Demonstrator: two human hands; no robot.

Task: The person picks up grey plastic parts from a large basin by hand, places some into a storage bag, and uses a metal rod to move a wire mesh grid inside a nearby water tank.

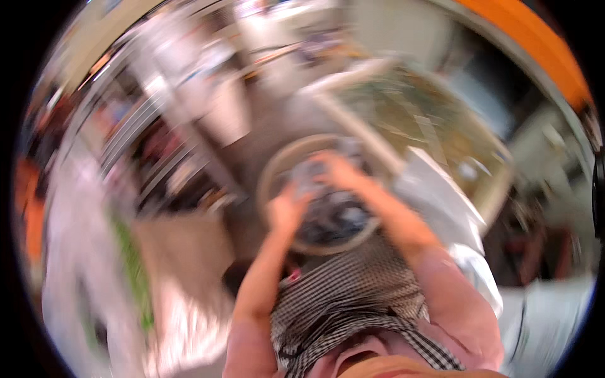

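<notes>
A round beige tub stands in front of me, partly filled with dark grey and bluish pieces too blurred to name. Both of my hands are inside its rim. My left hand is at the left side, fingers bent around the edge of a pale grey lump. From the right, my right hand reaches across the tub, its fingers curled against the same lump. Motion smears the fingertips, and the kind of thing between them cannot be made out.
A large rectangular vat with murky greenish contents lies beyond the tub to the right. Beside it is a white panel. Metal shelving rises at the left, near a cardboard-brown surface. A pale bin stands farther back.
</notes>
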